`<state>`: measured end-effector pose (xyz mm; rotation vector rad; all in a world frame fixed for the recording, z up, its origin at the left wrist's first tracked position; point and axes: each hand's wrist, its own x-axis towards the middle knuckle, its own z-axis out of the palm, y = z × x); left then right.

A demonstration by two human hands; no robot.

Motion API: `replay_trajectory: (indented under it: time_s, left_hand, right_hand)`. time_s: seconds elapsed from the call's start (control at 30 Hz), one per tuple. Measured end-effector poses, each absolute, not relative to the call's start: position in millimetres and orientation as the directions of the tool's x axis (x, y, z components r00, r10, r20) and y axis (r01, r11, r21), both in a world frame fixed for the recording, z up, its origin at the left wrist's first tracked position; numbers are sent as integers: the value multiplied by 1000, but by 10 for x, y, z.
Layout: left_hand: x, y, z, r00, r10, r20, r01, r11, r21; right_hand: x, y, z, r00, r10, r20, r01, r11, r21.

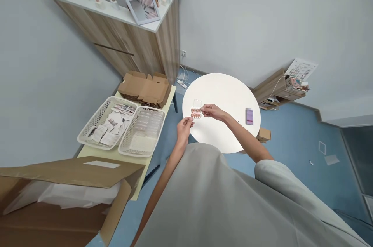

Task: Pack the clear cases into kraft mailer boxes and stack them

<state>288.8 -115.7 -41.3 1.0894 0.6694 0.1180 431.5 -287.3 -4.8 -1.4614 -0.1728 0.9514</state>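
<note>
Two hands hold an open nail case over the round desk

Left of the round desk (221,87) stands a pale yellow desk (167,104), loaded with flattened cardboard boxes (145,88), a basket (96,144) of printed cards and a second basket (136,153) with clear plastic boxes in it; a big open carton (72,173) takes up the space on the wearer's side of these, to the near left of the round desk; a wood-grain cabinet (163,41) rises beyond its far left, a low shelf (271,88) beyond its far right; a phone (249,116) lies near its right rim, well apart from both hands; the grey shirt hides part of its near rim.

The clear nail case (196,113), with two rows of pink nails, is over the round desk's left part; whether it rests there I cannot tell; the left hand (183,128), at the left rim, pinches its lower left corner; the right hand (212,112) reaches leftward across the round desk, fingers closed on its right edge.
</note>
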Motion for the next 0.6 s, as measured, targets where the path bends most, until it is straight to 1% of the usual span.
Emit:
replay_trajectory:
  time_s: [0.1, 0.2, 0.27, 0.33, 0.4, 0.47, 0.53, 0.6]
  left_hand:
    - [2965, -1324, -455, 777, 479, -407, 190, 438, 879]
    - [2960, -1457, -527, 750, 561, -350, 165, 354, 921]
    - [2908, -1525, -564, 737, 622, -265, 151, 230, 961]
    - [2842, -1584, -580, 743, 660, -110, 122, 28, 992]
    - [2790, -1637, -577, 773, 631, 67, 77, -199, 977]
    - [2771, -1692, -563, 816, 546, 190, 35, -375, 926]
    - [2785, -1757, -542, 861, 446, 246, -9, -471, 882]
    - [2817, -1832, -517, 880, 394, 266, -40, -495, 868]
  right_hand:
    - [4414, -2958, -91, 696, 581, -422, -409, -162, -898]
    - [4395, -3017, -171, 741, 516, -431, -415, -153, -897]
    - [4314, -3039, -223, 751, 502, -429, -421, -138, -897]
    - [4194, -3050, -264, 754, 505, -419, -420, -118, -900]
    - [4061, -3055, -295, 766, 498, -407, -417, -97, -904]
    - [3943, -3066, -322, 798, 457, -394, -412, -65, -909]
    - [3864, -3104, -349, 834, 388, -393, -415, -30, -909]
    - [3834, -3186, -369, 853, 326, -407, -428, -7, -904]
